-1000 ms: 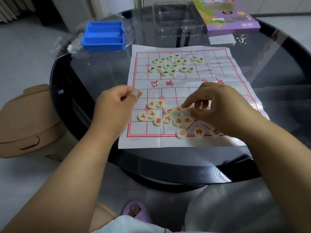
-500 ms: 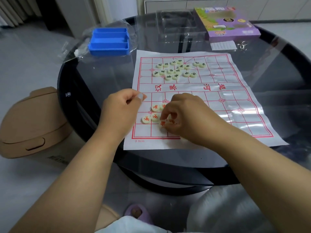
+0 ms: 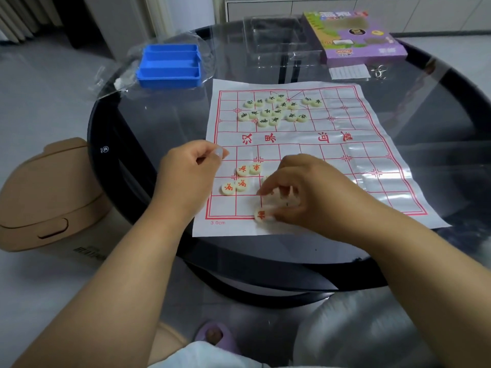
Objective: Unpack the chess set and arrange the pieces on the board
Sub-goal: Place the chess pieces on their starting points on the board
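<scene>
Paper board (image 3: 305, 140): flat on the glass bench (image 3: 159, 123), reaching its near edge.
Black-marked pieces (image 3: 273, 110): clustered on the board's far half.
Red-marked pieces (image 3: 241, 177): four loose by the board's near left corner.
Right hand (image 3: 305, 192): fingers curled, pinching one red piece (image 3: 261, 215) on the near border line.
Left hand (image 3: 191, 173): at the board's left edge, fingers clenched; contents cannot be told.
Blue tray (image 3: 170, 66), purple box (image 3: 353, 38): far edge.

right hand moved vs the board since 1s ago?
Yes. The right hand went left and nearer the board's near edge, now at a red piece.
</scene>
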Demonstrator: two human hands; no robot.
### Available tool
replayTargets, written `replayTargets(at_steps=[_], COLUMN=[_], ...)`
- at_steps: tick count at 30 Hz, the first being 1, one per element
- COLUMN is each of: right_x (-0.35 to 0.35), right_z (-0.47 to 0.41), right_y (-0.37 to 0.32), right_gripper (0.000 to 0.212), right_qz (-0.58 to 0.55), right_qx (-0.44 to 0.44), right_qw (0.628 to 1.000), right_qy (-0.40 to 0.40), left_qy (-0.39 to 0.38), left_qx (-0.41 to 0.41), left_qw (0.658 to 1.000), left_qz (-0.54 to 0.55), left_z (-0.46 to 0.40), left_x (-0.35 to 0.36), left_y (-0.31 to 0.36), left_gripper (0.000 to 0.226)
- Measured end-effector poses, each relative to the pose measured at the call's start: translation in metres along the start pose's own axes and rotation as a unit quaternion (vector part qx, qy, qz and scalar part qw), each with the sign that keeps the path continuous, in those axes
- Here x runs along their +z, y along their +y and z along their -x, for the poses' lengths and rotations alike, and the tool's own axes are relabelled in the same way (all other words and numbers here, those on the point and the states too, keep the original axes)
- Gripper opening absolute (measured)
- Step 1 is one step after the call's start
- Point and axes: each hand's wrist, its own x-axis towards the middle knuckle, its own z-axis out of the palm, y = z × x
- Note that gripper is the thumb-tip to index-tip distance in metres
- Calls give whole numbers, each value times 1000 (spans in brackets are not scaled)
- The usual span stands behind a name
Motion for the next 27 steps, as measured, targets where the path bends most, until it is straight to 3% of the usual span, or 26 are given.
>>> replayTargets(at_steps=[5, 10, 27], right_x=[-27, -36, -42], right_z=[3, 4, 8], right_y=[23, 48, 73], right_gripper=[26, 25, 18], right_qz=[-45, -13, 2], right_qx=[85, 149, 187], right_qw=[993, 984, 973], right_qy=[63, 99, 132], left_qy=[-2, -5, 0], left_qx=[-2, -4, -4], left_qw=[1000, 1000, 1000], left_qz=[12, 18, 12], left_z=[-1, -3, -3], left_x=[0, 0, 1], left_y=[-1, -3, -4], left_gripper=[14, 14, 15])
